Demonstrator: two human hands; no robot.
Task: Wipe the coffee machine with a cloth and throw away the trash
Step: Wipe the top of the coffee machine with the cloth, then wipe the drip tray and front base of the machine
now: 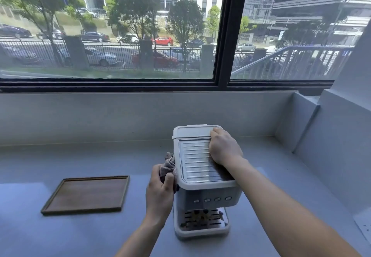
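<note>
A white coffee machine point(197, 166) with a ribbed metal top and a row of round buttons stands on the grey counter, right of centre. My left hand point(160, 191) is closed around a bunched grey-brown cloth point(169, 165) and presses it against the machine's left side. My right hand point(223, 146) lies flat on the top right of the machine, fingers over the back lid. Small brownish bits lie on the slotted drip tray point(201, 219) at the machine's base.
A shallow wooden tray point(86, 194) lies on the counter point(60, 162) to the left of the machine. A low grey wall and a wide window run along the back. A white sheet edge point(364, 226) shows at the far right.
</note>
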